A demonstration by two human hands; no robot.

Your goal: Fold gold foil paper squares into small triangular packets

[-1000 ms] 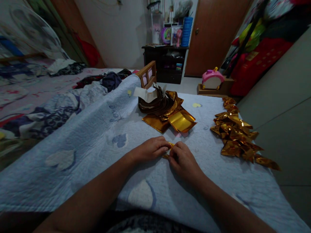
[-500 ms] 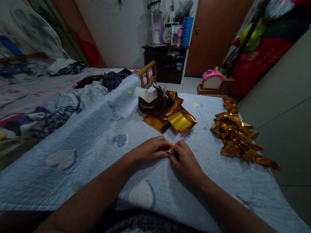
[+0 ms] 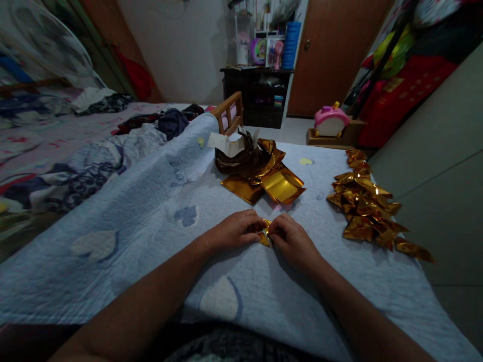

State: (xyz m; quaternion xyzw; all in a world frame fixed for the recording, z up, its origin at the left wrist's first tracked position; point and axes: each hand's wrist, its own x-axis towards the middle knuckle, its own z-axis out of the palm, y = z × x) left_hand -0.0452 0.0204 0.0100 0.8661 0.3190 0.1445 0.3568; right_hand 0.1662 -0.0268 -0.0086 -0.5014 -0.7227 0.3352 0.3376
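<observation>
Both hands pinching one small foil low over the quilt

I am holding one small gold foil (image 3: pixel 265 241) between my two hands, at the near middle of the quilt (image 3: pixel 158 241). My left hand (image 3: pixel 238 229) is gripping its left side, fingers curling over the far edge and thumb lying nearer me, presumably to steady it. My right hand (image 3: pixel 296 240) is pinching its right side between thumb and fingertips, where a pale edge is showing; I judge that this is keeping the edge under control. My fingers are hiding much of the foil, so I cannot tell its full shape. I am keeping both hands low, probably so the quilt can back up such a light thing.

Just beyond my hands, the loose sheets (image 3: pixel 283 184) are lying gold side up, within easy reach. Behind them the stack (image 3: pixel 241 163) is curving round, its leaves fanning apart, which likely makes single ones easier to lift. The folded pieces (image 3: pixel 364 206) are sitting heaped along the right edge, well apart from the stack, perhaps to avoid mixing or crushing.
</observation>
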